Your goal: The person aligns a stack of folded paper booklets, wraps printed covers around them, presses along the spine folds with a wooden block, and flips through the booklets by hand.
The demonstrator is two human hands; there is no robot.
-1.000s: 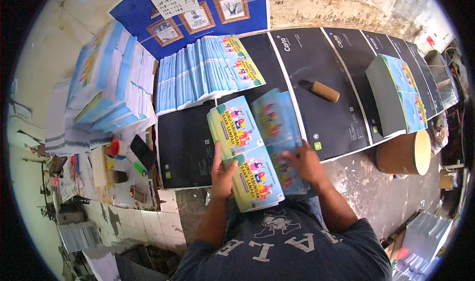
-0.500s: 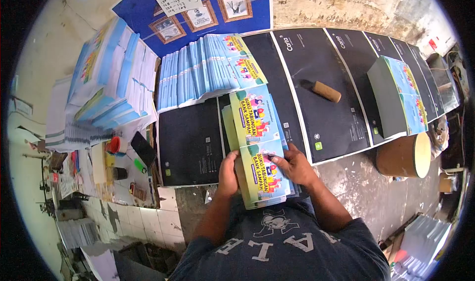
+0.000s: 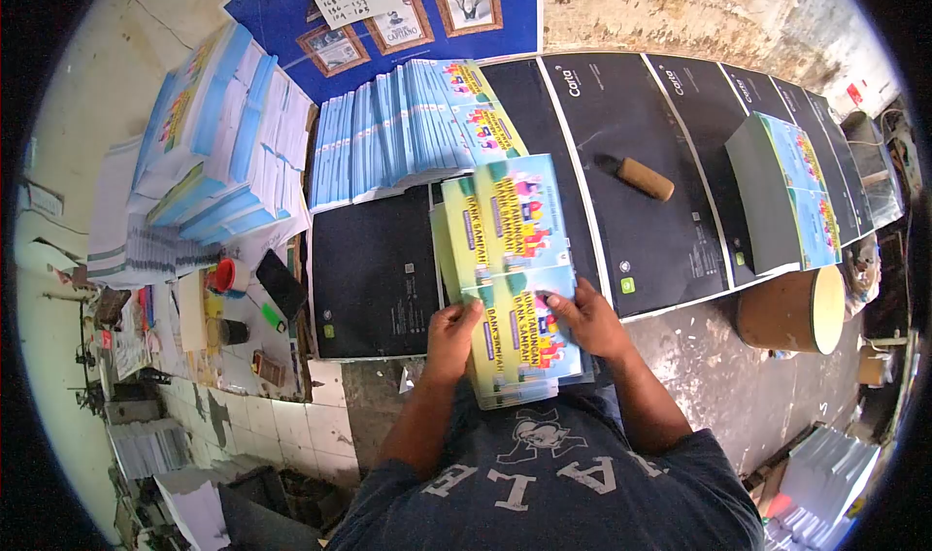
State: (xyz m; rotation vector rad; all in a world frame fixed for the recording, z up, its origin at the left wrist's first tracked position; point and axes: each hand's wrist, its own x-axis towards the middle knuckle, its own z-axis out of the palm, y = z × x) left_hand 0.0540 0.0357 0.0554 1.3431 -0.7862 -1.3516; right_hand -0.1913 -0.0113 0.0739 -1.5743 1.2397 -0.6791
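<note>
Black worktop [image 3: 374, 269] ahead, my left hand [image 3: 452, 337] and right hand [image 3: 594, 324] grip overlapped booklets [image 3: 529, 260], probably mid-separation; next move likely needs edges squared.

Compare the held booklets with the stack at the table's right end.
The held booklets sit unevenly, edges offset; the stack is squared up. The left hand and right hand hold the booklets; the stack rests untouched on the black surface. Both show colourful cartoon covers.

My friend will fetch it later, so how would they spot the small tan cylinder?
Find the long black tabletop. Between the overlapping blue covers at left and the paper stack at right lies the tan cylinder. Unlike those printed papers, it is plain and round-sided.
</note>
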